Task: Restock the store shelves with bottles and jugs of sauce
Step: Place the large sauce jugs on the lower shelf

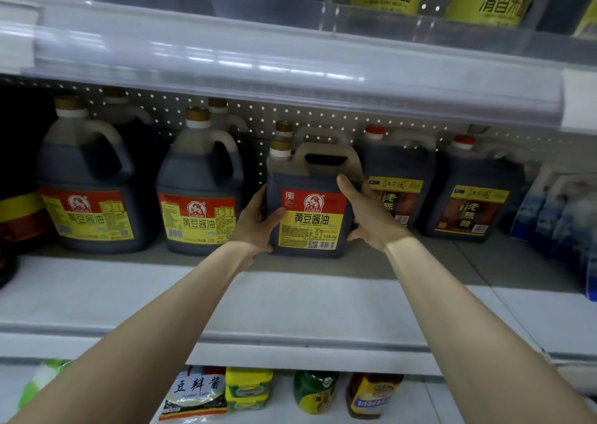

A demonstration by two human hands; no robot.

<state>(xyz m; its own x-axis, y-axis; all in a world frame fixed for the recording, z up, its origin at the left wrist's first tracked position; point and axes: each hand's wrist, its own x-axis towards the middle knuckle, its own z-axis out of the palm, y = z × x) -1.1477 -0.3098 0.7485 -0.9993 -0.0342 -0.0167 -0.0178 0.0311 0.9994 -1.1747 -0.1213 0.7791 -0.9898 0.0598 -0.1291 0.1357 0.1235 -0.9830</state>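
Two hands clasp the soy sauce jug (311, 220), left hand (258, 221) and right hand (366, 218) curled round its sides, upright on the shelf (290, 297) between a round jug (200, 197) and a vinegar jug (397, 181); placing seems nearly done, release remains.

The square jug (310, 204) is translucent plastic with a glossy paper label. The shelf (290, 297) looks like smooth, matt painted metal, its edge strip (258, 65) clear shiny plastic.

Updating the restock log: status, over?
Left hand, right hand grip soy sauce jug by sides. Jug upright on shelf. Twin jug behind; vinegar jug close right.
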